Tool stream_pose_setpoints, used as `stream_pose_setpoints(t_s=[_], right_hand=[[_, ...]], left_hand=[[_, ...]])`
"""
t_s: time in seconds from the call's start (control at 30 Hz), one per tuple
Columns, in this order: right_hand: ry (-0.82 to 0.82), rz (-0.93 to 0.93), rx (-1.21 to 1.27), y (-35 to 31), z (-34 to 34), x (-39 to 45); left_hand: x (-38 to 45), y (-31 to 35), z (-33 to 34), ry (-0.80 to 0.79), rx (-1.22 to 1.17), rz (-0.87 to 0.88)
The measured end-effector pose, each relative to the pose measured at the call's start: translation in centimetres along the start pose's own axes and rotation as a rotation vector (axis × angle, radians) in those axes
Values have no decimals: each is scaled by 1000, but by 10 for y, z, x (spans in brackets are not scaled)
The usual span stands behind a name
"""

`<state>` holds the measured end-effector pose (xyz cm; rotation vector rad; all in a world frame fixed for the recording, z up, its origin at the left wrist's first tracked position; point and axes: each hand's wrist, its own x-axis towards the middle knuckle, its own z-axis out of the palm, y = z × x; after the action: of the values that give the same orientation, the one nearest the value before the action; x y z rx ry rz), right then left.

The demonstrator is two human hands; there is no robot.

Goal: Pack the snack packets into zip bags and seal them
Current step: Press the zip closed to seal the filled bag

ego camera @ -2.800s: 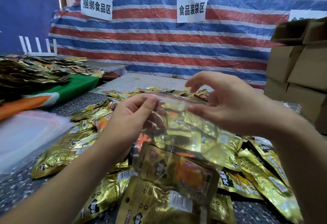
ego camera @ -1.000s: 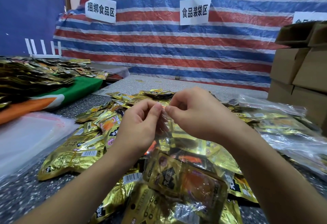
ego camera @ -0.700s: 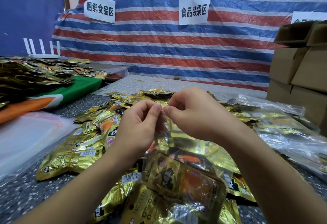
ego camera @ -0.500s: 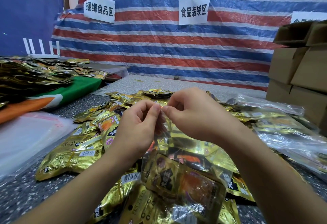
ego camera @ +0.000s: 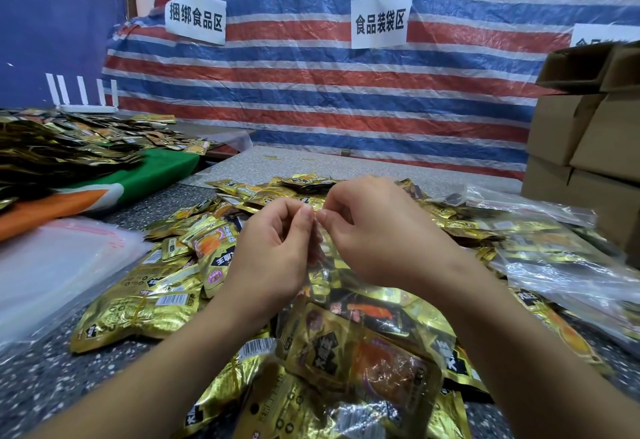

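Observation:
A clear zip bag (ego camera: 356, 338) stuffed with gold snack packets hangs in front of me above the table. My left hand (ego camera: 273, 251) and my right hand (ego camera: 377, 230) pinch its top edge, thumbs and forefingers almost touching each other at the middle. The zip strip itself is hidden between my fingers. Loose gold snack packets (ego camera: 145, 303) lie heaped on the speckled table (ego camera: 31, 383) all around and under the bag.
A stack of empty clear zip bags (ego camera: 52, 265) lies at the left. Filled clear bags (ego camera: 554, 255) are piled at the right, in front of cardboard boxes (ego camera: 588, 147). More packets (ego camera: 62, 144) cover a green and orange cloth at the far left. A striped tarp with paper signs hangs behind.
2.8 s ago my hands held the bag's top edge apart; my right hand slid left until both pinch together at the middle. In the last second almost nothing has moved.

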<state>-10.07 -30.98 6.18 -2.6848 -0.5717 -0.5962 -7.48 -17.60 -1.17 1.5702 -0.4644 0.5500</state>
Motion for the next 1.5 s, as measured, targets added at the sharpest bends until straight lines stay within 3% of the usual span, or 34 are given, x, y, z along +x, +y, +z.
stream_pose_setpoints(t_s=[0.3,0.63,1.5], right_hand=[[15,18,53,4,0,1],[-125,86,81,9,-14,1],[-158,52,22,14,-26,2]], left_hand=[[3,4,0,-74,-234,-172],[2,8,-2,-34,-103,-101],[11,9,-11,221,-43,-53]])
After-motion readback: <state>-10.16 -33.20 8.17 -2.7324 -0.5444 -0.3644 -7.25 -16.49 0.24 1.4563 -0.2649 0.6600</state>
